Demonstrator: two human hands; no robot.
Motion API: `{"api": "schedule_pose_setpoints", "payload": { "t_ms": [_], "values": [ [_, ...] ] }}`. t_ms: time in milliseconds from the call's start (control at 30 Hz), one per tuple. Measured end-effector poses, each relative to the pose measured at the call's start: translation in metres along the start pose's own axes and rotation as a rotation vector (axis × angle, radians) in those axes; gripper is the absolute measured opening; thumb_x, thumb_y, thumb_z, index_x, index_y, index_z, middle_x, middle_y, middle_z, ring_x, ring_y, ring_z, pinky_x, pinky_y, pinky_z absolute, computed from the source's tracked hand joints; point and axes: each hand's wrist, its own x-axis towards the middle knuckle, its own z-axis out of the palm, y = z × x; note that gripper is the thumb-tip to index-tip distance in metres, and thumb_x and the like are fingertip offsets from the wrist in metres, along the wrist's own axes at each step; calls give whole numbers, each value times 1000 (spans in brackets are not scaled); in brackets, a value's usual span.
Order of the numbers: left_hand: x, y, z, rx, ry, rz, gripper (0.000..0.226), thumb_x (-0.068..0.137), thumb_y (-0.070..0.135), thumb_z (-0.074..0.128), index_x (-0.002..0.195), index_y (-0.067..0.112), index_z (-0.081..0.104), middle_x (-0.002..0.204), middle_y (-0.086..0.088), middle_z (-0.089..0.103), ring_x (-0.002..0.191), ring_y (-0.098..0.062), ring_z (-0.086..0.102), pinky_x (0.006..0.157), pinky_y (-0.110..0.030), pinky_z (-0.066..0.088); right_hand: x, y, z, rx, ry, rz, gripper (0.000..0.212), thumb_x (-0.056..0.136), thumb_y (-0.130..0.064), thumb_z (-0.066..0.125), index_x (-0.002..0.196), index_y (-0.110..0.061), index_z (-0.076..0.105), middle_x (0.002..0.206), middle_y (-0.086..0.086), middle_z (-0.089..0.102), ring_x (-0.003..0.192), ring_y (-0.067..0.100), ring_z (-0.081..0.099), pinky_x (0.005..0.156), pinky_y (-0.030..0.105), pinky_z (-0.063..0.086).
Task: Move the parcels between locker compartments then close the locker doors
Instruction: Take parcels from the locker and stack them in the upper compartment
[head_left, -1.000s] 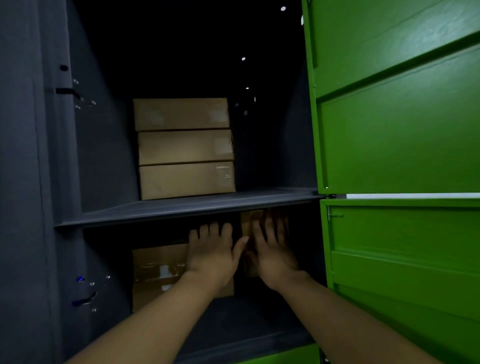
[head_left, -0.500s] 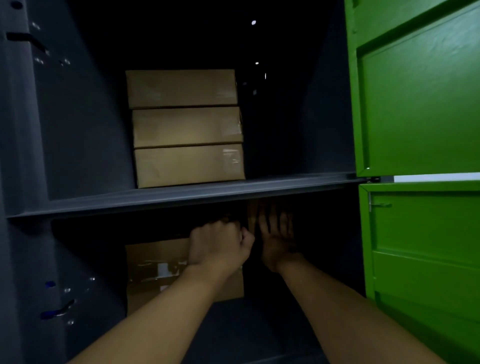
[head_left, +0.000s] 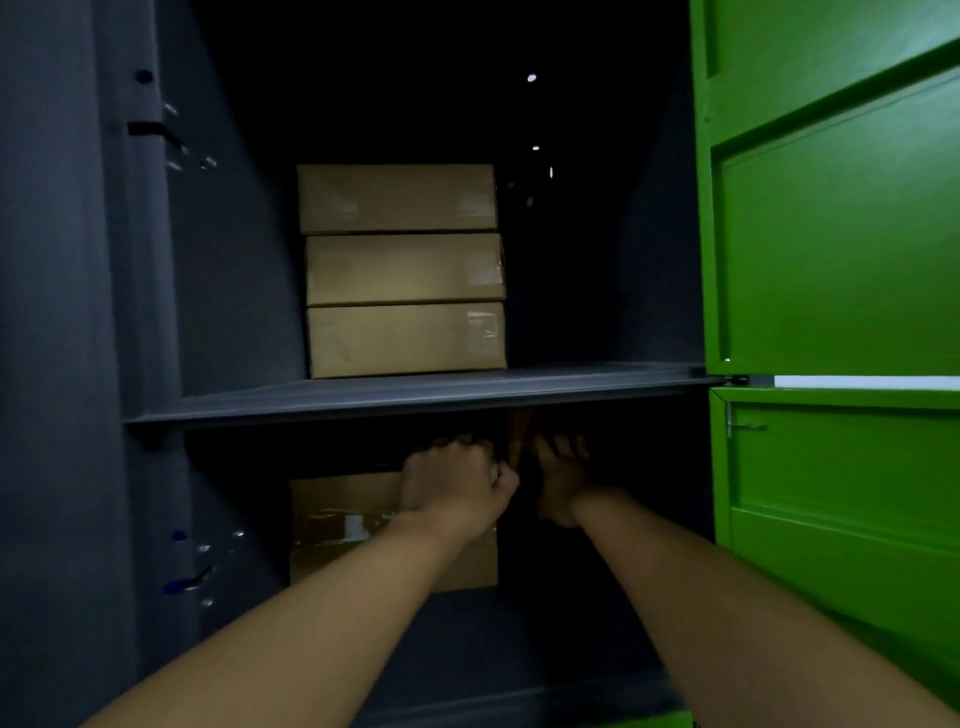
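Three brown cardboard parcels (head_left: 402, 270) are stacked in the upper compartment, on the grey shelf (head_left: 415, 392). In the dark lower compartment a taped parcel (head_left: 337, 525) lies at the left. To its right stands a narrow upright parcel (head_left: 519, 431), of which only a brown sliver shows. My left hand (head_left: 452, 483) has its fingers curled at that parcel's left edge, in front of the taped parcel's top right corner. My right hand (head_left: 563, 478) reaches in with its fingers stretched against the upright parcel's right side, mostly lost in shadow.
Two green locker doors stand open on the right: the upper door (head_left: 831, 208) and the lower door (head_left: 841, 519). The grey left wall (head_left: 78, 364) carries latch fittings. The right half of the upper compartment is dark.
A second ago my left hand lay flat on the parcels; its fingers have since curled. Both hands have reached a little deeper into the lower compartment. The stacked parcels have not moved.
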Motion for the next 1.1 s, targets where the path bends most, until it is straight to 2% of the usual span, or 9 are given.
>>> {"api": "schedule_pose_setpoints", "payload": {
  "t_ms": [100,167,333,467,633,767,833,933,1100],
  "values": [
    [-1,0,-6,-74,-72,-1,48,107,53,34,119,21,69,117,-4,70,105,-26,67,76,-34,38,-16,-5,-12,287,51,2,58,104,-21,56,160,-25,39,168,11,31,152,34,32,123,38,31],
    [-2,0,-11,-171,-69,-30,49,108,52,34,124,21,69,119,-4,71,106,-26,67,79,-34,40,-30,-11,-20,503,85,80,42,107,-15,48,148,-16,57,150,15,56,129,31,58,107,33,48],
    [-30,-5,-12,-432,64,-156,41,106,45,41,121,21,72,119,-6,69,112,-29,64,96,-39,50,-68,-16,-34,933,208,181,33,105,-4,46,133,-5,64,125,21,68,110,35,66,98,41,56],
    [-78,-2,-15,-866,276,-295,25,106,26,49,112,19,73,114,0,63,110,-21,58,97,-31,46,-104,-15,-30,1198,159,210,27,108,-19,52,129,-13,66,111,10,72,95,25,68,72,30,53],
    [-123,-19,-28,-1235,252,-499,23,108,22,49,97,25,69,105,-4,73,99,-23,67,94,-35,55,-156,-23,-22,1300,68,182,41,110,-36,45,147,-17,49,139,12,62,124,29,55,108,43,41],
    [-165,-24,-46,-1312,208,-536,21,110,19,49,118,17,67,103,13,65,89,9,52,68,1,40,-198,-33,-16,1289,9,139,51,109,-44,45,149,-14,50,140,7,60,142,31,46,119,49,34],
    [-186,-25,-53,-1305,149,-561,23,110,27,46,122,21,65,103,15,64,92,5,54,78,-11,45,-217,-37,-16,1280,40,131,47,110,-42,44,145,-13,55,139,7,61,141,30,48,119,47,35],
    [-213,-34,-58,-1324,85,-622,35,108,39,43,123,25,70,119,1,71,110,-17,64,98,-36,50,-243,-40,-11,1270,78,134,46,111,-40,43,144,-11,56,144,10,60,141,30,49,120,47,36],
    [-264,-51,-78,-1332,116,-654,26,108,39,45,118,27,66,110,8,67,110,-18,62,93,-34,44,-290,-51,-3,1212,108,108,41,112,-39,41,140,-14,59,139,8,62,132,28,55,117,47,42]
  ]
}}
